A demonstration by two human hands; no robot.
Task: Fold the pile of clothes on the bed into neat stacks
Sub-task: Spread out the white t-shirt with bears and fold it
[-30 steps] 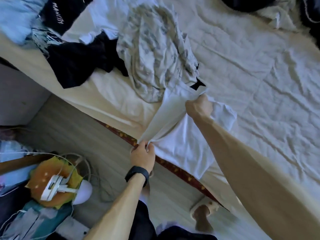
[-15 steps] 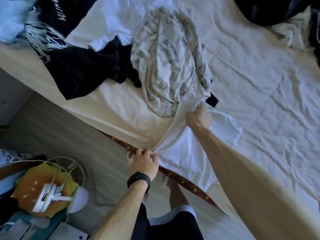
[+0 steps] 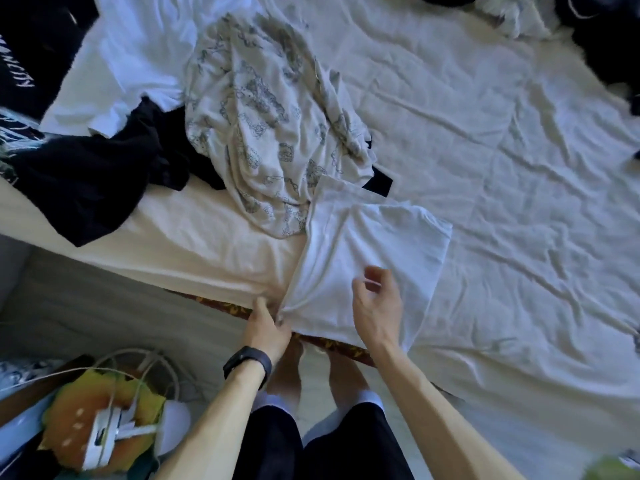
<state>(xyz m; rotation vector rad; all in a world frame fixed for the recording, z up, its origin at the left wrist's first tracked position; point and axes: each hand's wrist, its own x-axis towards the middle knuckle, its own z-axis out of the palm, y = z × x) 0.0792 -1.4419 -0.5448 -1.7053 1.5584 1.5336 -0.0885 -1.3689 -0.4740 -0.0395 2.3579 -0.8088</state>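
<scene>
Nearest: left hand (image 3: 266,327), black band on the wrist (image 3: 247,363), pinches the gathered near-left corner of the white cotton T-shirt (image 3: 377,237) at the bed's edge.

Right hand (image 3: 377,306) is over the shirt's near half, fingers spread and loosely bent, gripping nothing. Cannot tell whether the palm touches the cloth.

The shirt lies partly folded on the crumpled white bed sheet (image 3: 519,150), one long fold running up its left side.

It looks light, limp and not slippery, and creases easily. Best taken at corners or along the hem with both hands, then smoothed flat.

Beyond, touching its far-left edge: cream printed garment (image 3: 263,109), heaped. Left of that: crumpled black garment (image 3: 86,181), unfolded.
</scene>
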